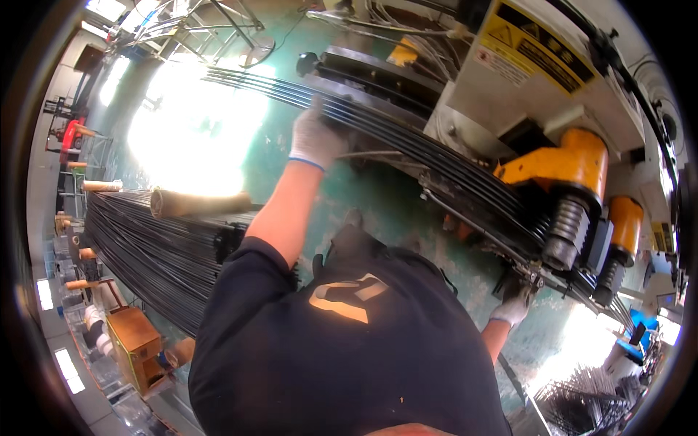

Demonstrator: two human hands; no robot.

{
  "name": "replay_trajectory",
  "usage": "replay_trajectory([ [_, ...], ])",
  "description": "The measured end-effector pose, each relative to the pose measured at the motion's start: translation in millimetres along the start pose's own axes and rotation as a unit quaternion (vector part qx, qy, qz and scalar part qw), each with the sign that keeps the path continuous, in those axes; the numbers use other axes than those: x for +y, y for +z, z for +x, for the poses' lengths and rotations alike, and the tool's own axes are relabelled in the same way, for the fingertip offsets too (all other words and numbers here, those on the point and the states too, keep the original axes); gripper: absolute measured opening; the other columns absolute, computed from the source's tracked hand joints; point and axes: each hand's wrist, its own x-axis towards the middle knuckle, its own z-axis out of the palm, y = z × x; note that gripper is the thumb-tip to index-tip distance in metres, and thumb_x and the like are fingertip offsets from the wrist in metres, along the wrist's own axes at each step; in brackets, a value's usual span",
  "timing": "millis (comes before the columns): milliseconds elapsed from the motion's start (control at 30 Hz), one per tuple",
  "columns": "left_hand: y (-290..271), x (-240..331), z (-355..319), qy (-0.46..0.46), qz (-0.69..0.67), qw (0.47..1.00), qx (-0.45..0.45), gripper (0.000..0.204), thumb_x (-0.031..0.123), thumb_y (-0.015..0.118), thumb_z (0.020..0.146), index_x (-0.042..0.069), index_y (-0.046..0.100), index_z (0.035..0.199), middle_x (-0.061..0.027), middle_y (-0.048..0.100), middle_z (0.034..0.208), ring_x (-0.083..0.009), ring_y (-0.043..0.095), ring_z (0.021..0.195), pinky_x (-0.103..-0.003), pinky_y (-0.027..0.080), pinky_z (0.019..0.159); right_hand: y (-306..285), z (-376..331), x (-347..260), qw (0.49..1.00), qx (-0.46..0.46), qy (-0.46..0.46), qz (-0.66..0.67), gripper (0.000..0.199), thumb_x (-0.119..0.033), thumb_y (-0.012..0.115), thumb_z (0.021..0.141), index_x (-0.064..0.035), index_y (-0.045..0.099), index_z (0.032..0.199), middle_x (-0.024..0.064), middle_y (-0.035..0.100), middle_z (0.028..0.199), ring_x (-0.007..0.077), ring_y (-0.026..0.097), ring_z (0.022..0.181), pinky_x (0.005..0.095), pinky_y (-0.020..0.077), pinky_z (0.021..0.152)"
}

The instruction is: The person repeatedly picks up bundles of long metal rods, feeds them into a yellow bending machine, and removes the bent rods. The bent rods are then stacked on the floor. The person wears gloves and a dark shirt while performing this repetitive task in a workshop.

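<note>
Steel rods (407, 138) lie fanned across the bending machine (574, 167), from 11 to 4 o'clock. Left hand (316, 138), gloved, presses closed on them; right hand (515, 305) grips their end near the rollers (566, 232). Pinching is the likely hazard there.

Yellow-black warning label (536, 45) on white machine housing (509, 102), upper right.

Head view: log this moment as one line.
left hand: gloved, on black rod bundle | right hand: gloved, at rods' end under yellow bending head | more rods stacked on the left
</note>
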Motion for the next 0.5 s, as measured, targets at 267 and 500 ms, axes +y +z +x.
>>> replay_trajectory([
  [267,-39,262,46,0.247,0.130,0.952,0.125,0.043,0.042,0.050,0.108,0.002,0.056,0.124,-0.0194,0.061,0.130,-0.0403,0.057,0.122,-0.060,0.045,0.109,-37,-55,90,0.244,0.232,0.134,0.932,0.027,-0.024,0.054,0.103,-0.0105,0.068,0.121,0.0120,0.066,0.123,0.0268,0.061,0.117,0.0383,0.0495,0.092],
  [500,-60,410,70,0.285,0.151,0.931,0.174,0.039,0.041,0.049,0.109,0.006,0.058,0.123,-0.0172,0.061,0.123,-0.0410,0.059,0.120,-0.067,0.047,0.105,-62,-104,133,0.314,0.388,0.198,0.844,0.022,-0.029,0.049,0.101,-0.0127,0.064,0.103,0.0125,0.062,0.118,0.0283,0.059,0.114,0.0451,0.0460,0.092],
])
